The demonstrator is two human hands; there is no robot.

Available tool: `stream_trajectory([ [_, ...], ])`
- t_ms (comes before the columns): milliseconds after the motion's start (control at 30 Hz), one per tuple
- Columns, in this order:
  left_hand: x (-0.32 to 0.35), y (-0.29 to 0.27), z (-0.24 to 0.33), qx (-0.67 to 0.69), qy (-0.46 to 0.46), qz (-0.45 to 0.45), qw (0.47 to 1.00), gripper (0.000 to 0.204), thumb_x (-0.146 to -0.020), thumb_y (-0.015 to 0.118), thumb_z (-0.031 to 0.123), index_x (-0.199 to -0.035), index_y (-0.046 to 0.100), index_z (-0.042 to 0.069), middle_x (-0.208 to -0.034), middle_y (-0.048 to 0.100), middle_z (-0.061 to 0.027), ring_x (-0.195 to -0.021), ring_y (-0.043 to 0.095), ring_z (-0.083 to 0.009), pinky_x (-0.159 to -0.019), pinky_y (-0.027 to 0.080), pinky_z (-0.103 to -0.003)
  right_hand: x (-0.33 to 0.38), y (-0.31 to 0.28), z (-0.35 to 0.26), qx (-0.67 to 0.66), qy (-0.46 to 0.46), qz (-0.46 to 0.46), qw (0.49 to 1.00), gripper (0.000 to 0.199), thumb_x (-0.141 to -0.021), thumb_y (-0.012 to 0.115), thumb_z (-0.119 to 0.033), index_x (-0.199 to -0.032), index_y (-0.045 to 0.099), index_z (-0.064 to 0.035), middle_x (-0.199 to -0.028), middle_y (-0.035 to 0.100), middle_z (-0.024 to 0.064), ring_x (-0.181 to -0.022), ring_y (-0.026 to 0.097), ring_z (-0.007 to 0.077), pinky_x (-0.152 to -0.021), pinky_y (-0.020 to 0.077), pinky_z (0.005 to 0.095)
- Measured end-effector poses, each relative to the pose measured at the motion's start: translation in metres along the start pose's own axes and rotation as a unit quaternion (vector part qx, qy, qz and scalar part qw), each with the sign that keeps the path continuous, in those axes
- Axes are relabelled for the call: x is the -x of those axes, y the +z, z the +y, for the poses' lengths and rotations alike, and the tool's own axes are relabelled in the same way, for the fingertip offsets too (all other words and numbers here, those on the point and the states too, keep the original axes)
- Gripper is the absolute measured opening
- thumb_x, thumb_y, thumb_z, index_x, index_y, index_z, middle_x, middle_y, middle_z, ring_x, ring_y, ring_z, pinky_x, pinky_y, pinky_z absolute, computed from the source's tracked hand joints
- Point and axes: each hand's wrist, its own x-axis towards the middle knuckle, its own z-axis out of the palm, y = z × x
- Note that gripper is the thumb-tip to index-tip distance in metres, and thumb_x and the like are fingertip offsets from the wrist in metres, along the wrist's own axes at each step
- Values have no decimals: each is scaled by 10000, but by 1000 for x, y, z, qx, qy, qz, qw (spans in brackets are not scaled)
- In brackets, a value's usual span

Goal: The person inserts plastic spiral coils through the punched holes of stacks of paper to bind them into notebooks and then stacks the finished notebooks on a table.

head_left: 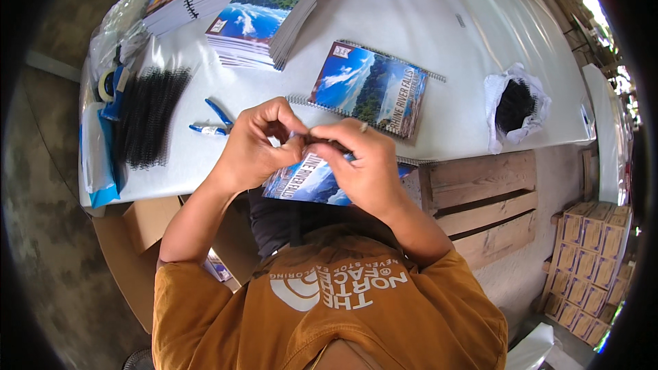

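Note:
A blue-covered spiral-bound notebook (pixel 312 181) is tilted at the table's near edge, partly under my hands. Over its upper edge my left hand (pixel 264 145) is closed, thumb and fingertips pinched. Close against it, my right hand (pixel 362 164) also pinches at that edge. The fingertips hide the exact spot they grip. A bit of coil shows at the notebook's right end. Just beyond my hands lies another spiral-bound notebook (pixel 370 88) with a waterfall-and-sky cover; coils show along two of its opposite sides. Left of my left hand, blue-handled cutters (pixel 214 120) rest on the table.
Black plastic coils (pixel 152 116) lie piled at the left, beside a blue tape dispenser (pixel 115 92). A stack of printed booklets (pixel 264 17) stands farther back, with bound stacks behind. At the right sits a white bag (pixel 493 106) of black pieces. A wooden crate (pixel 486 192) stands below.

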Motion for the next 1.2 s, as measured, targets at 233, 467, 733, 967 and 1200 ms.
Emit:
stream_trajectory([
  [233, -47, 20, 26, 62, 11, 168, 984, 569, -814, 669, 231, -1235, 381, -21, -1093, 529, -152, -1007, 524, -199, -832, 423, -286, -19, -61, 17, -323, -40, 344, 881, 407, -916, 461, -64, -1294, 335, 18, -1156, 532, 132, -1028, 543, 193, -874, 472, 330],
  [467, -76, 35, 49, -288, 435, 366, 771, 917, -632, 796, 357, -1307, 310, -28, -1280, 425, -198, -1165, 416, -261, -981, 289, -396, -20, -137, 2, -152, -206, 214, 943, 394, -863, 472, 12, -1252, 406, 26, -1135, 536, 132, -1018, 535, 196, -935, 417, 361],
  [733, -96, 73, -18, -4, 277, 261, 925, 414, -773, 677, 112, -1139, 517, 1, -986, 594, -68, -829, 563, -137, -766, 462, -273, -68, -117, -3, 460, -230, 264, 816, 470, -848, 578, -222, -1293, 454, -135, -1335, 381, 199, -1238, 338, 376, -999, 271, 507],
  [967, -86, 25, -119, -395, -15, 262, 881, 410, -860, 573, 165, -1187, 487, -66, -1051, 569, -193, -1004, 551, -256, -904, 404, -350, 39, -64, 114, 358, 171, 20, 918, 577, -799, 637, -277, -1318, 422, -144, -1411, 225, 252, -1278, 261, 426, -1020, 225, 522],
  [1200, -62, 42, -99, -469, 83, 95, 874, 559, -762, 687, 162, -1270, 466, 87, -1153, 527, -222, -1057, 507, -355, -958, 375, -361, 61, -53, 118, 327, 163, 155, 918, 506, -726, 706, -125, -1205, 544, -110, -1334, 387, 219, -1106, 456, 395, -935, 340, 468],
])
